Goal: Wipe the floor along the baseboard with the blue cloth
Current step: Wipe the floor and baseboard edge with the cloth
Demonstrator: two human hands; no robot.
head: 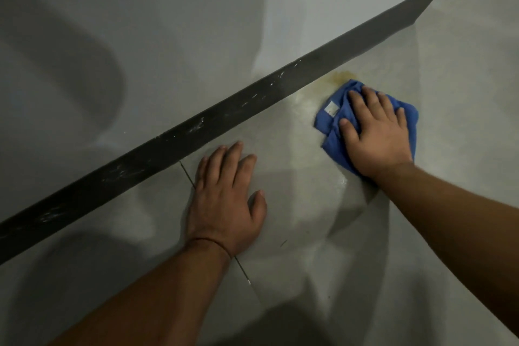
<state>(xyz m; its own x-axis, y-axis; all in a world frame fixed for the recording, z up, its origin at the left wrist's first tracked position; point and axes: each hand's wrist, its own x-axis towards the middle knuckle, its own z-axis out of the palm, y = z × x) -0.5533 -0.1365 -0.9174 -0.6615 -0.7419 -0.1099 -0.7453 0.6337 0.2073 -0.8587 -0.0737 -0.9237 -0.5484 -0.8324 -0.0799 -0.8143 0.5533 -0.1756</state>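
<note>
Flat right hand [376, 132] presses bunched blue cloth [334, 121].

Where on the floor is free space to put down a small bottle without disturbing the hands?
Bare grey tile floor lies right of the blue cloth; more lies between the forearms, below the left hand. It is crowded where the right hand presses the cloth beside the yellowish stain at the dark baseboard.
</note>
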